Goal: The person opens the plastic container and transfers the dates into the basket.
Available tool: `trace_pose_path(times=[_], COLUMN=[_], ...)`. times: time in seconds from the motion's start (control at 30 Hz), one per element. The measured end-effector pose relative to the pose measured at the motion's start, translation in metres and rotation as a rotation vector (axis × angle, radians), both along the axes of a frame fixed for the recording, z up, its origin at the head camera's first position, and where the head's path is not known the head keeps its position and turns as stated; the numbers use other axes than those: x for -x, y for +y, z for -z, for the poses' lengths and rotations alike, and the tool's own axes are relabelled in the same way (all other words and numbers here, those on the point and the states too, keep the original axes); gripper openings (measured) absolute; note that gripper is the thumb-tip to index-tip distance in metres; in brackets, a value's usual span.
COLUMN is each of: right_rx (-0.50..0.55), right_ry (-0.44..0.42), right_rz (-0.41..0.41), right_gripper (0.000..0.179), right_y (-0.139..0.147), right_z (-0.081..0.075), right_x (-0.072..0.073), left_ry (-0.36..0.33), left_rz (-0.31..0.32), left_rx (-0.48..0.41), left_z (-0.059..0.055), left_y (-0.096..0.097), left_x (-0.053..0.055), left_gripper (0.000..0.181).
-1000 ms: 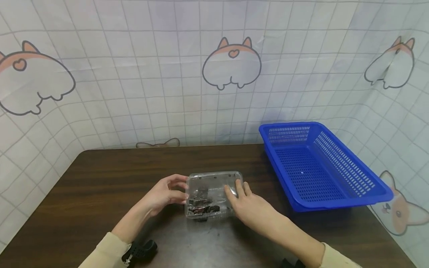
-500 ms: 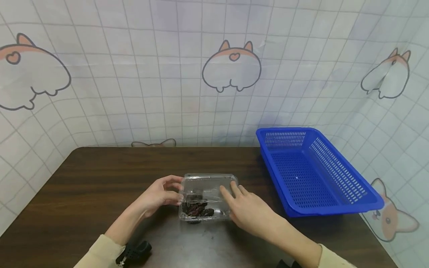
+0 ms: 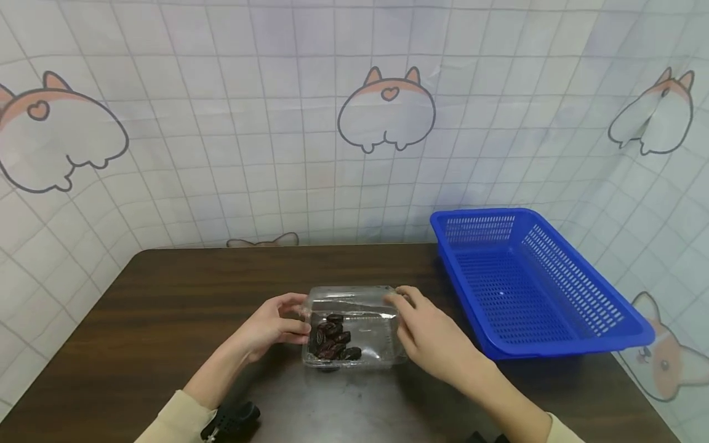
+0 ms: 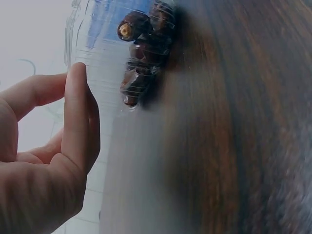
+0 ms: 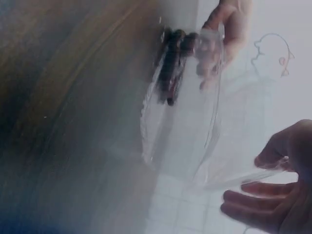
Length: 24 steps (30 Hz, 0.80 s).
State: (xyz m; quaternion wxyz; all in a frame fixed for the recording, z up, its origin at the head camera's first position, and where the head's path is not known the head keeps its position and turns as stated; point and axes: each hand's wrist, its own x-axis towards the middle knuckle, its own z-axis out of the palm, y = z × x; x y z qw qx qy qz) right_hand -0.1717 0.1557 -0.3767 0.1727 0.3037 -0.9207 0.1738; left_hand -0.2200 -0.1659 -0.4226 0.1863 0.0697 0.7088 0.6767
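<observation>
A clear plastic clamshell box (image 3: 379,352) lies on the dark table, with several dark brown dates (image 3: 332,338) bunched in its left half. My left hand (image 3: 274,323) holds the box's left end, thumb toward me and fingers behind. The left wrist view shows that hand (image 4: 63,131) beside the clear wall, with the wrinkled dates (image 4: 146,51) beyond. At the right end, my right hand (image 3: 434,335) pinches the lid (image 3: 349,298). In the right wrist view, thumb and fingers grip the lid edge (image 5: 261,175), which is raised off the base.
A blue slotted basket (image 3: 460,286) stands at the right of the wooden table (image 3: 194,277). A white gridded cloth (image 3: 232,147) with cartoon corgis hangs behind and at both sides. Black wrist straps (image 3: 235,418) show near the sleeves.
My right hand has gone from lying flat on the lid to pinching its right edge, and the lid has come up. The left hand keeps its place at the left end.
</observation>
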Motion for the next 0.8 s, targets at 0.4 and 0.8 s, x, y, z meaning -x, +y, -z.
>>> trace_pose_path(times=[0.4,0.8], right_rx=[0.276,0.498], right_ry=[0.049,0.074], right_rz=[0.004,0.080], right_gripper=[0.026,0.026], right_y=[0.001,0.000], right_z=[0.010,0.009], right_x=[0.019,0.038], left_ry=[-0.002,0.003], left_rz=[0.023,0.039], left_rx=[-0.014,-0.008], left_z=[0.008,0.002], left_y=[0.001,0.002], left_x=[0.001,0.008], left_gripper=[0.061,0.060])
